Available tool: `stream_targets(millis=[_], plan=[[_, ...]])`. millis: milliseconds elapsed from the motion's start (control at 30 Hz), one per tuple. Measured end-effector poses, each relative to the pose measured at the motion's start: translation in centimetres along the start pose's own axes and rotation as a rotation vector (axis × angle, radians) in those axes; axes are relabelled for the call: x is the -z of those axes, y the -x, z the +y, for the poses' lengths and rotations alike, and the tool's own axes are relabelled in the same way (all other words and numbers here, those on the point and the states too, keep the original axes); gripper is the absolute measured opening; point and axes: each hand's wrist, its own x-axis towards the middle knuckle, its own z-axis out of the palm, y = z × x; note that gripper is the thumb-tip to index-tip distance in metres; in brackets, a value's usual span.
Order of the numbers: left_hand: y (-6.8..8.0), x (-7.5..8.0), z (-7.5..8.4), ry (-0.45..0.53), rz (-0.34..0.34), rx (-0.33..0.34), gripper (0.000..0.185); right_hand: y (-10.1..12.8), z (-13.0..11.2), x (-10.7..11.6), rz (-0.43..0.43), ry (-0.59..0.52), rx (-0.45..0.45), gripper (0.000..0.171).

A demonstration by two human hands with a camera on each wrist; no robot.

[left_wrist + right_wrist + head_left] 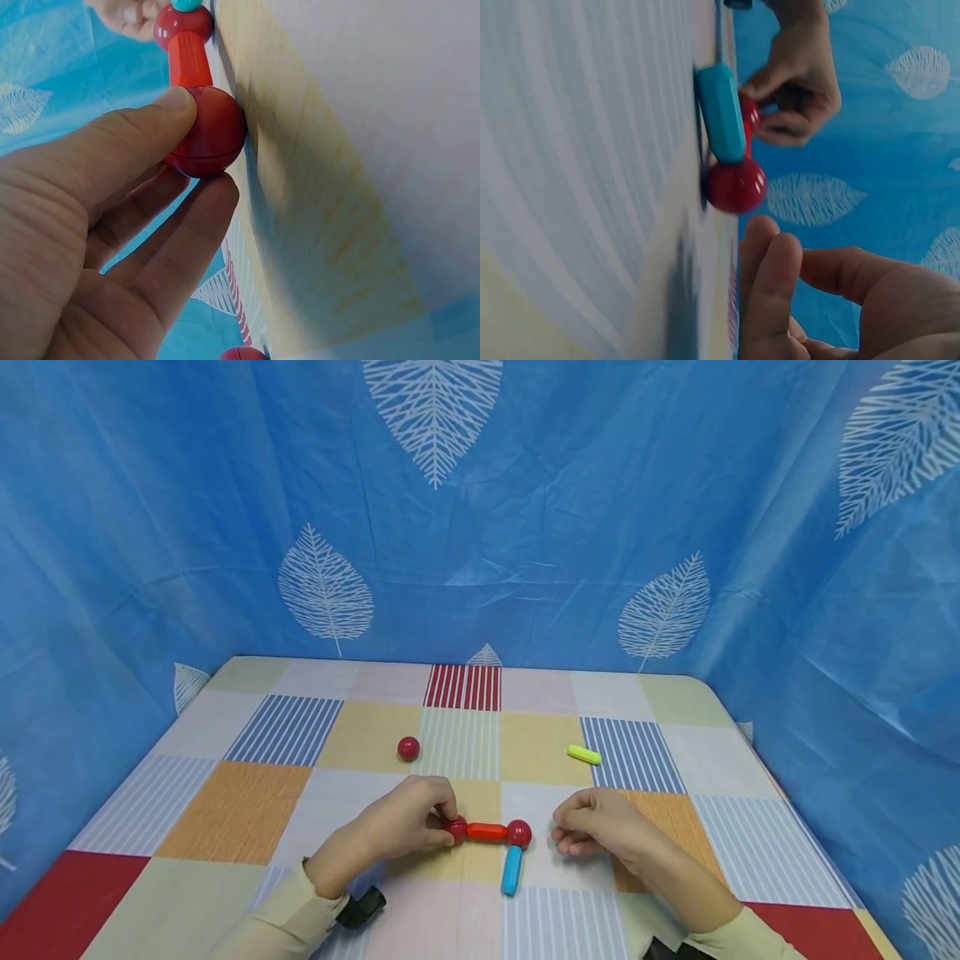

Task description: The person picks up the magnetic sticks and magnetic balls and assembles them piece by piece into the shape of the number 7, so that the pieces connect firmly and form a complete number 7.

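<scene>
My left hand point(411, 817) pinches a dark red ball point(214, 131) between thumb and fingertips, low over the patchwork cloth. From that ball a short orange-red rod point(487, 832) runs right to a second red ball point(519, 833). A light blue rod point(512, 870) joins this second ball and points toward me, so the joined pieces form an L shape. Just right of the second ball is my right hand point(603, 827), apart from it, its fingers loosely bent and holding nothing. In the right wrist view, the blue rod point(721, 112) and both balls appear beyond the right fingertips.
A loose red ball point(408, 748) lies beyond the left hand. Farther right, a yellow-green rod point(584, 754) rests on the cloth. The table point(225, 810) has a patchwork cover, with blue leaf-patterned curtains point(525, 527) hanging behind and at both sides.
</scene>
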Motion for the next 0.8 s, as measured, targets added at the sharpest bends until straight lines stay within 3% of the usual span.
stream_targets(millis=[133, 333, 433, 600, 800], plan=[[0.0, 0.1, 0.1, -0.01, 0.0, 0.001, 0.022, -0.6, -0.6, 1.2, 0.139, 0.129, 0.07, 0.029], [0.1, 0.1, 0.2, 0.003, 0.001, -0.005, 0.022, -1.7, -1.2, 2.7, 0.359, 0.414, 0.15, 0.024], [0.0, 0.1, 0.2, 0.002, 0.004, -0.01, 0.021, -2.3, -1.2, 3.3, 0.398, 0.485, 0.172, 0.023], [0.0, 0.1, 0.1, -0.006, 0.008, -0.022, 0.021, -3.3, -1.0, 4.2, 0.423, 0.494, 0.194, 0.023], [0.0, 0.0, 0.1, -0.002, 0.005, -0.016, 0.02, -4.3, -0.8, 5.2, 0.512, 0.627, 0.248, 0.024]])
